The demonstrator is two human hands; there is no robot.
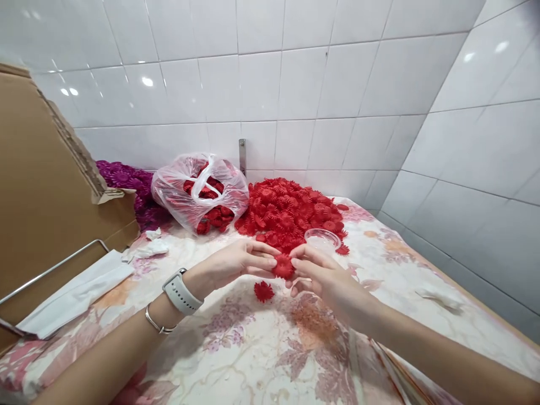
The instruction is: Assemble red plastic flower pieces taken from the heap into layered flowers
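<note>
My left hand (pixel 236 261) and my right hand (pixel 320 275) meet over the flowered tablecloth (pixel 253 349), and both pinch one small red fabric flower (pixel 283 266) between their fingertips. A second loose red flower (pixel 264 291) lies on the cloth just below them. Behind the hands sits a big heap of red flowers (pixel 291 211), with a small clear plastic cup (pixel 323 239) at its front edge. My left wrist wears a white watch and a thin bangle.
A knotted clear plastic bag of red flowers (pixel 200 194) sits left of the heap, with purple flowers (pixel 126 183) behind it. A brown cardboard box (pixel 46 185) and a metal rail stand at the left. White tiled walls close in at the back and right.
</note>
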